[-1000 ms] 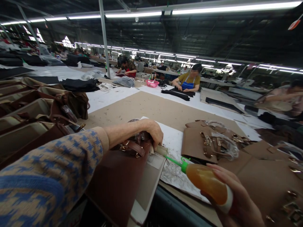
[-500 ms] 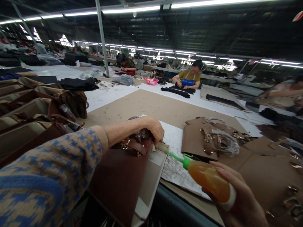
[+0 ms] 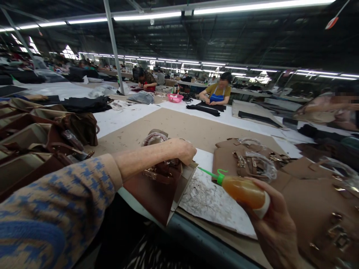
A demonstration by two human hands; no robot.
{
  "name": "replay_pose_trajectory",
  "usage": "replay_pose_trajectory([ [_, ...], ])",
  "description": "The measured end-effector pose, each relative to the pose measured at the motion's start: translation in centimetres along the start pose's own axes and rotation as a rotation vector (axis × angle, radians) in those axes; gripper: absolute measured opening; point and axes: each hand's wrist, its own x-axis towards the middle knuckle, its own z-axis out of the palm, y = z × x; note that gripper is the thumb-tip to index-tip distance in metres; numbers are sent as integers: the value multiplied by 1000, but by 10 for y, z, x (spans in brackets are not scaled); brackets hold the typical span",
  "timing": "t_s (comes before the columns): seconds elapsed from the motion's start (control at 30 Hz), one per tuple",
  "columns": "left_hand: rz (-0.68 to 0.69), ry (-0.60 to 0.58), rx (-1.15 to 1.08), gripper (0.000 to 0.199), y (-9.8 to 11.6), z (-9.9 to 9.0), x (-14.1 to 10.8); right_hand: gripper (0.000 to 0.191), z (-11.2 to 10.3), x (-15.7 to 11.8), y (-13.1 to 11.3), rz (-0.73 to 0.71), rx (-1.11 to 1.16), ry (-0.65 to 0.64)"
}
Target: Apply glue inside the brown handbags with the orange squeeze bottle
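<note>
My left hand (image 3: 185, 151) is closed on the upper edge of a reddish-brown handbag (image 3: 153, 194), its fingertips mostly hidden behind the hand. The bag leans over the table's front edge, with its pale side facing right and its handles in clear wrap. In my right hand (image 3: 273, 218) lies a clear squeeze bottle (image 3: 244, 192) of amber liquid, tilted so that its thin green nozzle points left. The nozzle's tip is close to the bag's top corner, just right of my left hand.
Taupe handbags (image 3: 305, 201) lie at the right, and a row of brown bags (image 3: 42, 138) stands at the left. Across the table (image 3: 179, 125) are a pink basket (image 3: 175, 98) and a person in a blue apron (image 3: 220, 91) handling black pieces.
The handbag has swung up and away from me, with its lower end now higher. My left hand stays at its top edge. The bottle has shifted slightly left and up.
</note>
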Motion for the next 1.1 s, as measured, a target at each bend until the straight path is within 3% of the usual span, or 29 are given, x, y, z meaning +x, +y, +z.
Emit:
replay_pose_trajectory([
  [0.17,-9,13,-31,33,-3,7,3,45,0,9,8,6,7,-83],
  [0.47,15,50,-22,32,-6,14,5,49,6,15,28,-2,-37,-114],
  [0.7,42,65,-11,29,-4,14,3,48,3,16,25,75,-1,-86],
  [1.1,28,84,-28,28,-2,14,1,42,6,6,26,64,-63,-186],
])
